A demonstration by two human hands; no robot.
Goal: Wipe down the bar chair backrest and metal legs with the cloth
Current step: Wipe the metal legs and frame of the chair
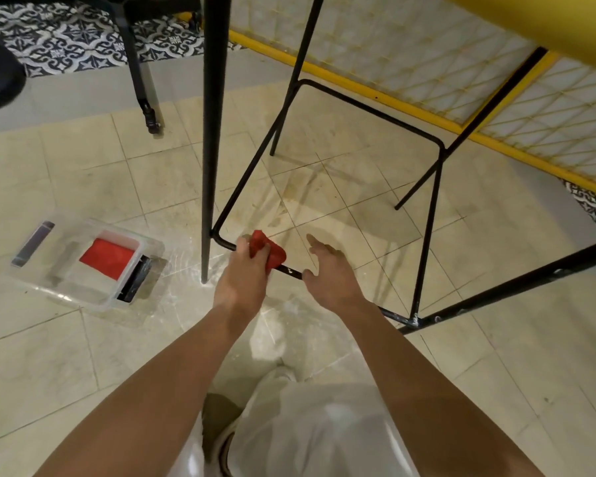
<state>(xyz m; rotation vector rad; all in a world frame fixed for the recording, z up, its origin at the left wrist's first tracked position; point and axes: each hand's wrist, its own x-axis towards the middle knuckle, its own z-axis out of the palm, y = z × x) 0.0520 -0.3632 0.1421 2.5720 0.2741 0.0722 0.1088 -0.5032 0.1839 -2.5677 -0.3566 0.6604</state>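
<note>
The left hand (242, 273) has its grip clamped on a bunched red cloth (268, 252), pressed onto the bar chair's low black rung (291, 271). The right hand (328, 270) sits just beside it, grip apart with fingers straight. Its thumb seems to touch the rung, though that is hard to tell. The rung bends at its left corner just beside a thick black leg (214, 132), close to the left hand. A thinner chair leg (429, 218) stands to the right, with bare tiled floor (341, 187) inside the frame. A clear plastic box (66, 290) holding another red cloth (109, 258) lies on the floor to the left. A yellow-framed mesh panel (427, 46) closes the far side.
</note>
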